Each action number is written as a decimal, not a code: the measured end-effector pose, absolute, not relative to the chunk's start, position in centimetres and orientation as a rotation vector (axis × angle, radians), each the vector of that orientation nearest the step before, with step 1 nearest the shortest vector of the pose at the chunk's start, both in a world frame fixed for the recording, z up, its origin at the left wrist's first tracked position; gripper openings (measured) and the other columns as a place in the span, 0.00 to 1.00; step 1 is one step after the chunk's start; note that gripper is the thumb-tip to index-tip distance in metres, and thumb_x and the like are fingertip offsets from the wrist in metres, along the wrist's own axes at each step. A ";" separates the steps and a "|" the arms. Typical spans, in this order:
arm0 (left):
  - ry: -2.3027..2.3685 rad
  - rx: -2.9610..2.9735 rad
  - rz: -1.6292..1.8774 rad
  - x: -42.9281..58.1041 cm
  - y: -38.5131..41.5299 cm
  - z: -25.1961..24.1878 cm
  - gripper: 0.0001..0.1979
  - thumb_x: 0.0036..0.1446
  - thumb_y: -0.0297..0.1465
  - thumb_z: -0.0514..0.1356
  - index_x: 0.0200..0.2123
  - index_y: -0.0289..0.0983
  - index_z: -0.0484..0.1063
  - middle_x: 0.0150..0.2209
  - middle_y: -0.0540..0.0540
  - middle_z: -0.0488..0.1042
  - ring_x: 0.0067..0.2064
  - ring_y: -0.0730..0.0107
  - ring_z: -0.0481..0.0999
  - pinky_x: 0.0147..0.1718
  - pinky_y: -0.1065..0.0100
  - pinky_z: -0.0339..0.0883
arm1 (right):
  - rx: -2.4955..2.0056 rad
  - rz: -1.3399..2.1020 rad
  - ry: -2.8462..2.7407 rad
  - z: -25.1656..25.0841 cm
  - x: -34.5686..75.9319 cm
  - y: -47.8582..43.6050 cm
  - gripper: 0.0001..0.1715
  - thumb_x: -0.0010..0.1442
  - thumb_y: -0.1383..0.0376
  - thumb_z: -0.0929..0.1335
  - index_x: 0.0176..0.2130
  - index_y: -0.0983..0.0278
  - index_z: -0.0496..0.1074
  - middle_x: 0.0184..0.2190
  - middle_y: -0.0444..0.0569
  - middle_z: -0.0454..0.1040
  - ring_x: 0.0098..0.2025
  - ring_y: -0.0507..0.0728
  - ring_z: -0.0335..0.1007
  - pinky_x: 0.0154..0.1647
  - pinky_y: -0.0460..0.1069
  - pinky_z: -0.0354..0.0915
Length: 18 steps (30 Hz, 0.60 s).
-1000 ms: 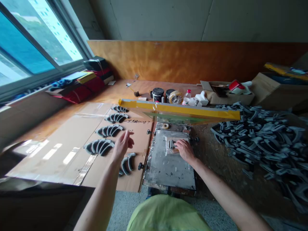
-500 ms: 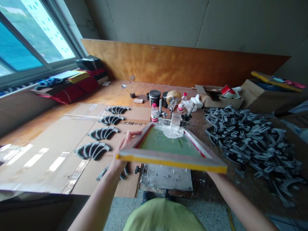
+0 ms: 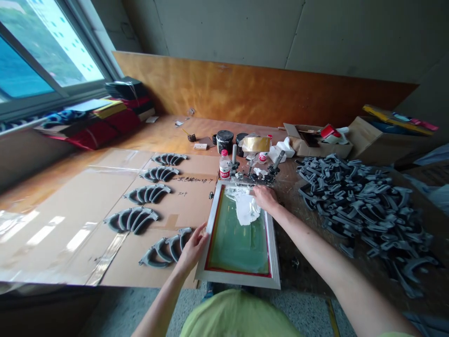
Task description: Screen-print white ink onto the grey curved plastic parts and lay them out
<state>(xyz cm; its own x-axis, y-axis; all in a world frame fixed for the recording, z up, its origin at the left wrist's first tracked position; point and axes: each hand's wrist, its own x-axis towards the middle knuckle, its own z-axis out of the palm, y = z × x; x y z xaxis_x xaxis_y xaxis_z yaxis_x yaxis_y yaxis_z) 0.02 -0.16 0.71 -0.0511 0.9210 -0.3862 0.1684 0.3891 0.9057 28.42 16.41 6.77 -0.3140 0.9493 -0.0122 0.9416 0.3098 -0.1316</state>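
A silver-framed printing screen [image 3: 274, 252] with green mesh lies flat in front of me, hinged at its far end to a metal clamp [image 3: 250, 178]. White ink [image 3: 248, 213] is pooled on the far part of the mesh. My left hand [image 3: 194, 248] grips the left rail, its fingertips along the edge. My right hand [image 3: 265, 197] is closed on the squeegee at the far end of the screen; the hand and ink hide most of the tool. Left of my left hand, curved grey plastic parts [image 3: 163, 252] lie on a cardboard sheet [image 3: 178, 210].
More rows of curved parts [image 3: 135, 219] lie on the cardboard. A big heap of grey parts [image 3: 358, 210] covers the right side. Behind the clamp stand a bottle [image 3: 224, 164], a black tub [image 3: 225, 140] and a tape roll [image 3: 256, 143]. Boxes [image 3: 322, 145] are at the back right.
The screen has come down from tilted up to flat, covering the metal base plate. My right hand has moved from its near right corner to the squeegee at the far end.
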 end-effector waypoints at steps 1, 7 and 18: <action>1.495 1.003 0.830 0.1 -0.2 0.9 0.38 0.55 0.51 0.57 0.63 0.35 0.61 0.31 0.49 0.76 0.35 0.62 0.76 0.35 0.67 0.68 | -1.762 0.165 -2.511 6.5 28.3 15.7 0.08 0.59 0.72 0.66 0.38 0.65 0.74 0.39 0.55 0.76 0.43 0.62 0.71 0.43 0.52 0.64; 1.510 0.977 0.813 0.4 -0.4 1.8 0.37 0.55 0.52 0.57 0.61 0.34 0.64 0.32 0.47 0.77 0.37 0.60 0.77 0.36 0.65 0.69 | -1.342 0.195 -2.809 6.6 30.1 10.4 0.18 0.54 0.78 0.62 0.38 0.62 0.75 0.38 0.50 0.77 0.44 0.58 0.70 0.41 0.49 0.63; 1.582 0.979 0.863 0.3 -0.5 0.3 0.36 0.52 0.54 0.58 0.56 0.35 0.69 0.30 0.47 0.78 0.35 0.60 0.78 0.34 0.65 0.70 | -1.217 0.080 -2.657 6.1 30.0 11.3 0.15 0.55 0.79 0.63 0.35 0.64 0.75 0.34 0.51 0.75 0.41 0.59 0.67 0.41 0.50 0.62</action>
<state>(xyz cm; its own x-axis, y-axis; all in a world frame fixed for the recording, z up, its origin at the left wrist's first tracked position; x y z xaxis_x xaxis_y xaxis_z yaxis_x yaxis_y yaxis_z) 0.26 -0.53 0.32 -0.1291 0.9115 -0.3905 0.1647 0.4081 0.8980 30.03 11.30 6.07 -0.6339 0.7537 0.1736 0.7419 0.6560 -0.1391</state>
